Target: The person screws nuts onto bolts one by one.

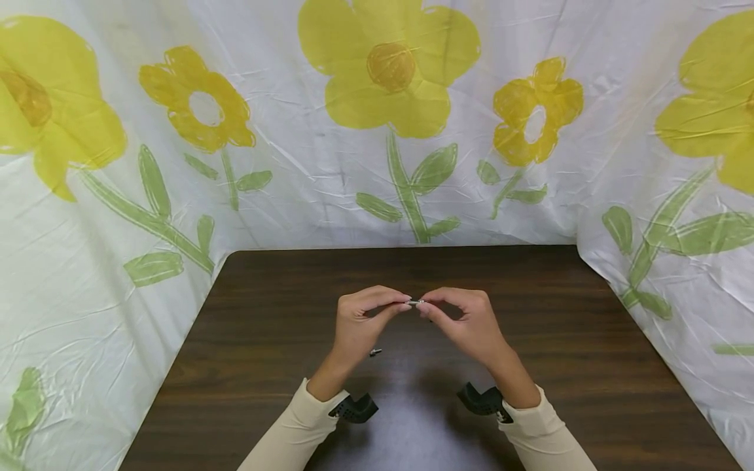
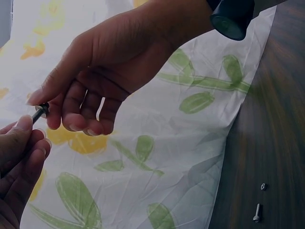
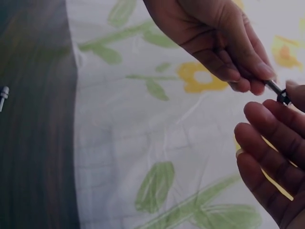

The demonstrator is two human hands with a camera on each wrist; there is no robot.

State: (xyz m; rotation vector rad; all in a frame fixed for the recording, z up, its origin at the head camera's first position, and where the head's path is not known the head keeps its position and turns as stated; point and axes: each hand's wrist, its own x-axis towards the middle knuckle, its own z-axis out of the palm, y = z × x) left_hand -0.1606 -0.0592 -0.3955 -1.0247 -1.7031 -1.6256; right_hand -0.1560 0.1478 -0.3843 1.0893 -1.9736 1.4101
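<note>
A thin metal bolt (image 1: pixel 414 302) lies roughly level between the two hands, above the table. My left hand (image 1: pixel 359 322) pinches its shaft end between thumb and forefinger. At the other end, my right hand (image 1: pixel 474 322) pinches the wider end, where the left wrist view shows a small round collar (image 2: pixel 42 111) by the fingertips. The right wrist view shows the shaft (image 3: pixel 273 86) leaving my left fingers (image 3: pixel 259 71) and a dark, shiny ring-like part (image 3: pixel 284 97) at my right thumb. The fingertips hide part of the bolt.
On the dark wooden table (image 1: pixel 265 366) lies another small bolt (image 1: pixel 376 352), below the left hand. In the left wrist view a small nut (image 2: pixel 264 186) lies close to a bolt (image 2: pixel 257 213). A white flower-printed cloth (image 1: pixel 283 183) hangs around the table's back and sides.
</note>
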